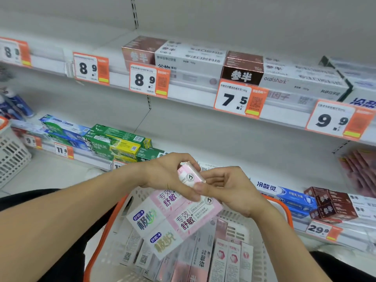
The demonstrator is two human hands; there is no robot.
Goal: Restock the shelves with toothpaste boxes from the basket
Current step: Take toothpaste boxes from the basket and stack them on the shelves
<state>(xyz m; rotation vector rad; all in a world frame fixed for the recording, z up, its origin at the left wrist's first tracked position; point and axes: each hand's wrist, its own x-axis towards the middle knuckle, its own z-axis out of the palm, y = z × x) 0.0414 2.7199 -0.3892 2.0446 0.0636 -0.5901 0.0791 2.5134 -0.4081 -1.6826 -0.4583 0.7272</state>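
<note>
both hands are up over the basket [284, 206] now, and between them sits a pair of pink-and-white toothpaste boxes [175, 216], stacked flat one against the other and tilted down toward the person. the left hand [168, 174] is curled over the far end, thumb pressing the top face, fingers wrapped behind. the right hand [230, 190] is loosely curled just right of that same end, fingertips touching the corner, though whether it truly pinches or only steadies, i cannot tell. to do this well, i'd say square the two boxes so their edges line up, get a firm grip near the middle and not at one end, then carry them level to an open stretch of the middle shelf [203, 139] above the hands. the boxes look like light card, long and slim, glossy, with bold printed characters on white and pink panels. more boxes lie below the hands in the basket.
</note>
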